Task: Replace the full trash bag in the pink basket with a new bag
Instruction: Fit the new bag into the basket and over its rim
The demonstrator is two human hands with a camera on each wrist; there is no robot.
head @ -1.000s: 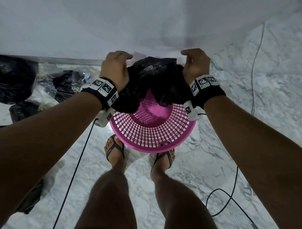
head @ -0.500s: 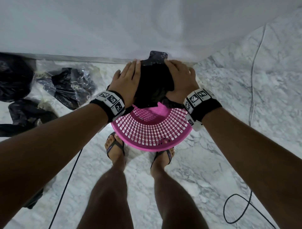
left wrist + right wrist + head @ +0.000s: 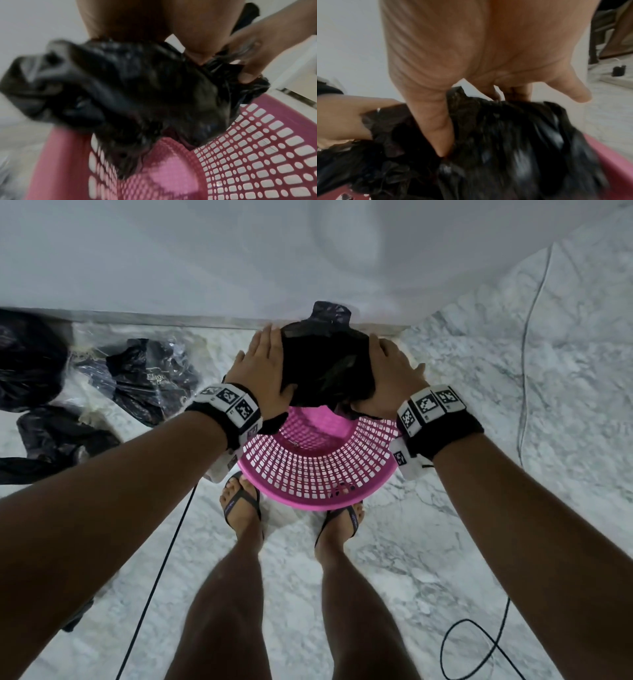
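A pink mesh basket (image 3: 315, 474) stands on the marble floor just in front of my feet. A black trash bag (image 3: 325, 368) is bunched over its far rim, one corner sticking up against the wall. My left hand (image 3: 263, 368) lies flat against the bag's left side and my right hand (image 3: 387, 371) against its right side, fingers straight, squeezing it between the palms. In the right wrist view my right hand's (image 3: 471, 47) thumb pokes into the crumpled bag (image 3: 505, 142). The left wrist view shows the bag (image 3: 137, 88) hanging into the basket (image 3: 248, 148).
A white wall (image 3: 239, 251) rises right behind the basket. Other black bags (image 3: 147, 378) and clear plastic lie on the floor to the left. Black cables (image 3: 154, 577) trail over the floor on both sides. My sandalled feet (image 3: 239, 508) touch the basket's near edge.
A second ago both hands gripped the bag's rim in fists, spread wide. They have since moved inward and flattened against the bag, which is now bunched narrower.
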